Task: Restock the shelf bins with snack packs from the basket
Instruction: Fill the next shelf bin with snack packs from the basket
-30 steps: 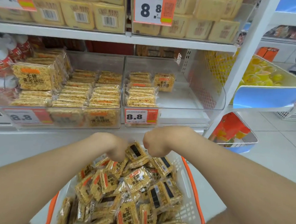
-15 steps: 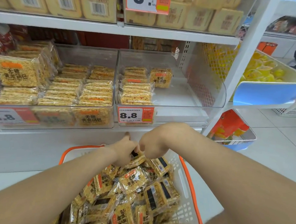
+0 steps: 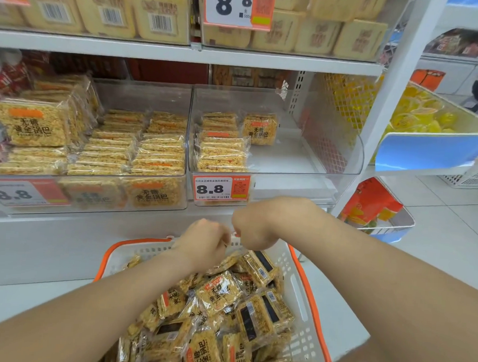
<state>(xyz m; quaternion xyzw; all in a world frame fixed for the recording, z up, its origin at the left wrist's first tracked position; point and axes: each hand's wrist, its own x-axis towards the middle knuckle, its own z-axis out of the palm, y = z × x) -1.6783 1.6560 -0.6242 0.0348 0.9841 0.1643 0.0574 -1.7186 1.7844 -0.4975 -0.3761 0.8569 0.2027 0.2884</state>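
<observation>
Since a second ago the left hand (image 3: pixel 205 241) and right hand (image 3: pixel 253 227) have risen from the heap to the far rim of the basket (image 3: pixel 301 294). The snack packs (image 3: pixel 221 293) lie loose in it. A weak pinch could drop one short of the half-empty clear bin (image 3: pixel 331 147). Both hands are curled, backs up; whether they clamp a pack I cannot tell.
</observation>
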